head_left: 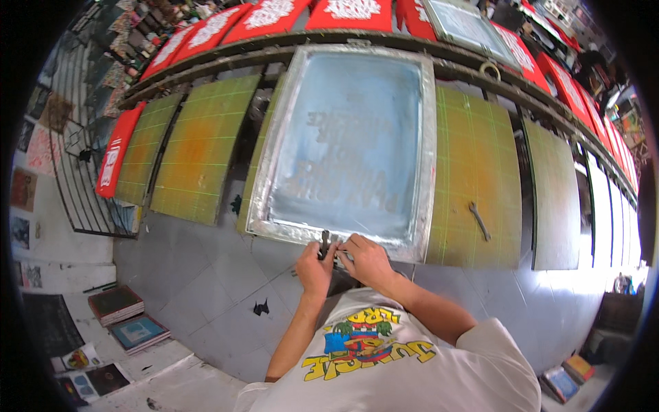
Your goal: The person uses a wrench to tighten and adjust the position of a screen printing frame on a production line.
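Observation:
A screen printing frame (345, 137) with pale blue mesh and a silver border lies over the platens in the middle. At its front edge is a dark metal clamp (325, 240). My left hand (313, 269) is closed round the clamp's left side, thumb up. Just right of it, my right hand (366, 264) has its fingers curled and pinched at a small part of the same clamp; the exact part is too small to make out. A metal wrench (479, 220) lies on the yellow-green platen (467, 158) right of the frame.
More platens (192, 151) extend left and right. Red printed shirts (263, 17) line the back rail (206, 55), with another screen (469, 29) above. A metal rack (75, 185) stands at left. Books (141, 332) sit on the lower-left ledge; a dark scrap (261, 307) lies on the tiled floor.

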A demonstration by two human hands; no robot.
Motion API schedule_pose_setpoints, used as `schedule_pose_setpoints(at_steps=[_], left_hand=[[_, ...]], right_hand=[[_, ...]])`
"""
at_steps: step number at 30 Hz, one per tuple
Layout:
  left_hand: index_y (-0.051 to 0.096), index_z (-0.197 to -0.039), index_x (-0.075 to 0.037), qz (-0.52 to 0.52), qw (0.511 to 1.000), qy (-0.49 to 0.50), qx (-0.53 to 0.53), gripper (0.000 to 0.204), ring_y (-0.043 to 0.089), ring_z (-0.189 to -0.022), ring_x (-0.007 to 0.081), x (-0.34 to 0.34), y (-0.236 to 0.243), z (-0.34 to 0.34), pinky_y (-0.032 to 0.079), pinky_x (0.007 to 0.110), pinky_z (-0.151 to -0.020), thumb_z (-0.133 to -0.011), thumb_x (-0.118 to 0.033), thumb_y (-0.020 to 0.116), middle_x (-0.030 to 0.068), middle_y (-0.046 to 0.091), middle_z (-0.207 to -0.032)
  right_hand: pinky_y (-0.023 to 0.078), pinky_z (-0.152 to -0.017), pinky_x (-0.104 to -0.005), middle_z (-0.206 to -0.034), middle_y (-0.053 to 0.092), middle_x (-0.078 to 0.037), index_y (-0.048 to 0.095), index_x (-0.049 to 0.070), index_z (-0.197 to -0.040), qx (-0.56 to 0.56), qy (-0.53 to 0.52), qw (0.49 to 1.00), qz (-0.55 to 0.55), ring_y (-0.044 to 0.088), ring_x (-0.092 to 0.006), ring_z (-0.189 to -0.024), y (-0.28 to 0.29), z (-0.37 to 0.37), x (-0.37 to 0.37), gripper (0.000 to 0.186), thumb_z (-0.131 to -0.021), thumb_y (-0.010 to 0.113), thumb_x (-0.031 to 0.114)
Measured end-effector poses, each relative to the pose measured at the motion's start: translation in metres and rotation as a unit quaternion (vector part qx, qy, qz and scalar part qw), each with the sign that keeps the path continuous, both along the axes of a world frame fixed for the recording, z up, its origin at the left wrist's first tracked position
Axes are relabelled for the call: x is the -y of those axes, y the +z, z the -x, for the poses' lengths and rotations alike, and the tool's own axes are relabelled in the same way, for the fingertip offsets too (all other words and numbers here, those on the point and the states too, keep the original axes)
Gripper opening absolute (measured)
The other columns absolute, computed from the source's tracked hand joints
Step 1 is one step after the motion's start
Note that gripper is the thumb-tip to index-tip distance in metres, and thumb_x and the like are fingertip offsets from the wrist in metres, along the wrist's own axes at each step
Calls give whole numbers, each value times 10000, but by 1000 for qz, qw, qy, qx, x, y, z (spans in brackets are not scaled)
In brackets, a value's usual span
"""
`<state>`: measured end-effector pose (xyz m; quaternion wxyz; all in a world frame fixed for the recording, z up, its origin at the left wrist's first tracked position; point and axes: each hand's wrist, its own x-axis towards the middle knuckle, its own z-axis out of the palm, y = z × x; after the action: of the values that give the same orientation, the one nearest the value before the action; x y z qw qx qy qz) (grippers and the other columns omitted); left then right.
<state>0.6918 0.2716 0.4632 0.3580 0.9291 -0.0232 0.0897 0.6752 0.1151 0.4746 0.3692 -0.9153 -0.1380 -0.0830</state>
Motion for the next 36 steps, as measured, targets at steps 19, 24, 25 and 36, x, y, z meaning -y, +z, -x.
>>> schedule_pose_setpoints(at_steps=[19, 24, 25, 36], left_hand=[[713, -831, -2, 164, 966, 173, -103, 361, 645, -700, 281, -13, -17, 30, 474, 401, -631, -932, -348, 728, 123, 666, -806], [721, -882, -37, 196, 932, 60, -299, 227, 572, -600, 49, -23, -19, 33, 394, 225, -523, -944, -255, 728, -4, 669, -709], [724, -882, -41, 253, 919, 74, -294, 226, 569, -600, 46, -26, -27, 34, 390, 226, -521, -944, -258, 726, -8, 672, -714], [700, -934, -77, 420, 820, 72, -382, 230, 711, -702, 94, -41, -26, 31, 333, 220, -488, -976, -303, 695, -38, 637, -709]], right_hand=[[553, -673, -407, -883, 610, -78, 740, 85, -939, 14, 19, 999, -34, 662, -280, -795, -9, -17, -13, 131, -875, 728, 199], [564, -725, -393, -965, 629, -71, 756, 101, -992, 10, 92, 995, 28, 660, -252, -922, -6, -22, -3, 156, -877, 708, 194], [567, -737, -390, -981, 632, -69, 757, 103, -1000, 11, 118, 992, 37, 658, -246, -949, -7, -24, -5, 162, -875, 704, 192], [560, -847, -395, -1048, 665, -100, 704, 42, -1125, 1, 180, 982, 55, 618, -290, -1081, 9, -33, -8, 352, -777, 688, 87]])
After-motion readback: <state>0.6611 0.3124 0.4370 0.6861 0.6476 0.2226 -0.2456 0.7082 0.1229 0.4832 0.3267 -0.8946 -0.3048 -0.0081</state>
